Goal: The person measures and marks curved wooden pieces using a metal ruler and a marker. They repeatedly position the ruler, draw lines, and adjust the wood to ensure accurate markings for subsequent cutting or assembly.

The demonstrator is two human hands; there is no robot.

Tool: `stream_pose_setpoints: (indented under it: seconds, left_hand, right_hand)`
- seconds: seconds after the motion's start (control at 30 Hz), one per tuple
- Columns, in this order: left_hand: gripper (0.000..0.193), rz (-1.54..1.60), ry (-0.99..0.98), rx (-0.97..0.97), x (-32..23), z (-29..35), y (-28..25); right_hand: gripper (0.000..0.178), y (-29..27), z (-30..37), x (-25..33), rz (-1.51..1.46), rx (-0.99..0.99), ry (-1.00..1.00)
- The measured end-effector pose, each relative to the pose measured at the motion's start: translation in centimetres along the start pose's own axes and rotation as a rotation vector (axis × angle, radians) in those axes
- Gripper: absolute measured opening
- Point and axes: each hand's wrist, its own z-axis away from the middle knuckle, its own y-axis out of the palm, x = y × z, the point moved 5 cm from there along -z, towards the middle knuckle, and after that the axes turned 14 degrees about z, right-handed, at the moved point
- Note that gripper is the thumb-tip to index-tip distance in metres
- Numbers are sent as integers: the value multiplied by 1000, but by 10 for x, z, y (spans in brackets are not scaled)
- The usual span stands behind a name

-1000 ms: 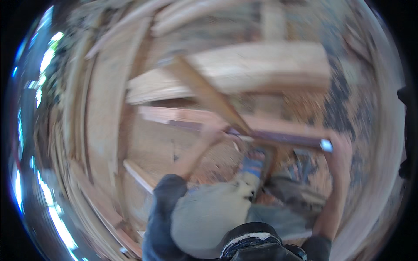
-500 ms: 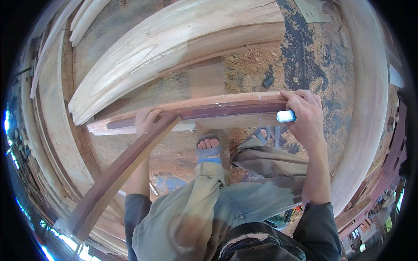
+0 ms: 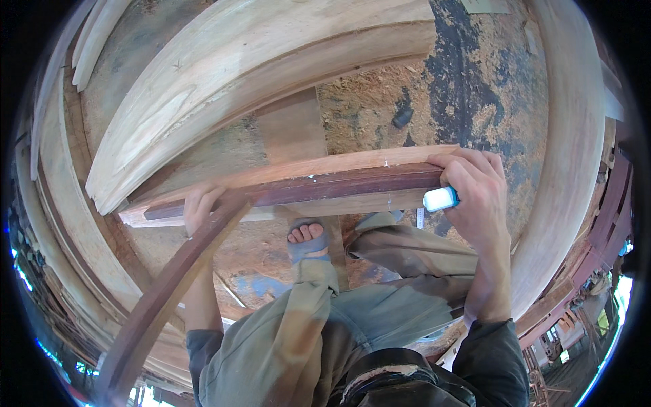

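The beam point(image 3: 346, 188) runs crosswise, right end angled away; right fingers point(image 3: 469, 158) clamp it, left fingers point(image 3: 201, 199) apparently too.

One long pale-and-dark beam point(image 3: 319, 190), one dark bar point(image 3: 169, 288), one white-and-blue cylinder point(image 3: 439, 199), two massive pale timbers point(image 3: 224, 88) point(image 3: 569, 149), one small dark lump point(image 3: 403, 117).

Inscriptions: I can read none from where I stand. Long wooden beam point(image 3: 339, 163): short pale strokes on its upper and lower parts, toward the right end, not readable as letters or figures. Whitish strip point(image 3: 420, 218), seen just below the beam: fine marks, too small to make out
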Motion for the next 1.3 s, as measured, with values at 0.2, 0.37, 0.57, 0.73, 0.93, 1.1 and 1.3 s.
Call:
stream_pose_setpoints:
  seconds: [0.2,0.37,0.57,0.73,0.93,1.1,1.3]
  left_hand:
    - [37,14,-70,73,-5,-12,-2]
    - [39,10,-8,37,-7,-15,0]
    - [39,16,-25,18,-5,-12,0]
    - [39,-7,-18,-29,-7,-11,3]
    - [43,-34,2,10,-12,-12,1]
    - [34,-55,-4,-15,-17,-15,-1]
    - [38,-39,9,8,-18,-16,-2]
  right_hand:
    - [22,0,-2,0,-7,18,11]
    - [23,0,-3,0,-17,24,15]
    - [29,0,-3,-1,-15,49,1]
    - [24,0,-3,-2,-3,79,25]
    - [18,-3,-8,6,-3,109,56]
    - [21,-5,-9,8,10,113,49]
    - [28,-4,-8,8,23,122,32]
